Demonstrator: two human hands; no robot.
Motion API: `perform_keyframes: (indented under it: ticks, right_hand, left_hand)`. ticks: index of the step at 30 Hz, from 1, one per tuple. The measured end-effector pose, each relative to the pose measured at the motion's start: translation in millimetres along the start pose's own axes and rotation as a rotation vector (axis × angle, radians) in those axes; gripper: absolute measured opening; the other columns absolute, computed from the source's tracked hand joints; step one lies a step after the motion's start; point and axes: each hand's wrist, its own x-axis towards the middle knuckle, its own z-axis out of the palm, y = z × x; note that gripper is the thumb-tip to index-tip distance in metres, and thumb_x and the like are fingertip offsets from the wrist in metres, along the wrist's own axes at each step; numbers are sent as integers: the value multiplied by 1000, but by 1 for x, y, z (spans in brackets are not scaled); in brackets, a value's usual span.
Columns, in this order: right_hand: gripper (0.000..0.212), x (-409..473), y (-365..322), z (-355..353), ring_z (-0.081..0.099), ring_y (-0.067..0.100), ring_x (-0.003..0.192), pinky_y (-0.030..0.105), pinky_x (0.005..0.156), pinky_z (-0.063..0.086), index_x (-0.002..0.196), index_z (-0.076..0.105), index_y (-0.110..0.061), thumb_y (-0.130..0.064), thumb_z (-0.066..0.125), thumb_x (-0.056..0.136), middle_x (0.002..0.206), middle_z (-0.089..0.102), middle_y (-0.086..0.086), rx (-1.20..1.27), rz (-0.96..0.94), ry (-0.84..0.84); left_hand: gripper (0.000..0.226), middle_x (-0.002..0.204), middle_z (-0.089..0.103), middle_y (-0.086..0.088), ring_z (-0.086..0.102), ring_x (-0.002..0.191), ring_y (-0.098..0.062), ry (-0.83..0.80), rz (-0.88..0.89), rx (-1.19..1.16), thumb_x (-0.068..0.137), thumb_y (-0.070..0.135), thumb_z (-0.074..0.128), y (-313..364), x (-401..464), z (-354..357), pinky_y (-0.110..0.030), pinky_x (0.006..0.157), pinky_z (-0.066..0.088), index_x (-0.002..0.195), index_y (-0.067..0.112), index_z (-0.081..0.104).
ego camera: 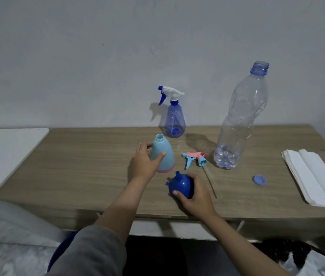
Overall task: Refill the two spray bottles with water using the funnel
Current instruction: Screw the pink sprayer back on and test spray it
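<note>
In the middle of the frame the left hand (144, 162) wraps its fingers round the open light blue bottle (162, 155) standing on the table (78, 166); just below, the right hand (196, 194) grips the dark blue funnel (181, 186); the big water bottle (237, 120) stands at the right.

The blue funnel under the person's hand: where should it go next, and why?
Probably it should be lifted, turned spout-down and set into the open neck of the light blue bottle. The right hand grips the funnel, which lies mouth-down on the table, spout up. The left hand holds the bottle upright, and its pink sprayer head lies beside it.
</note>
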Motion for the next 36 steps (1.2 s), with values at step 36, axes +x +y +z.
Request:
perform_keyframes:
  ticks: [36]
  right_hand:
    - [50,86,-10,-18,60,15,103,24,83,50,134,47,-22,-17,61,86,117,61,2,46,92,330]
  left_hand:
    - [54,112,53,28,60,100,3,8,16,5,66,60,72,9,-9,-6,-37,75,58,112,41,51]
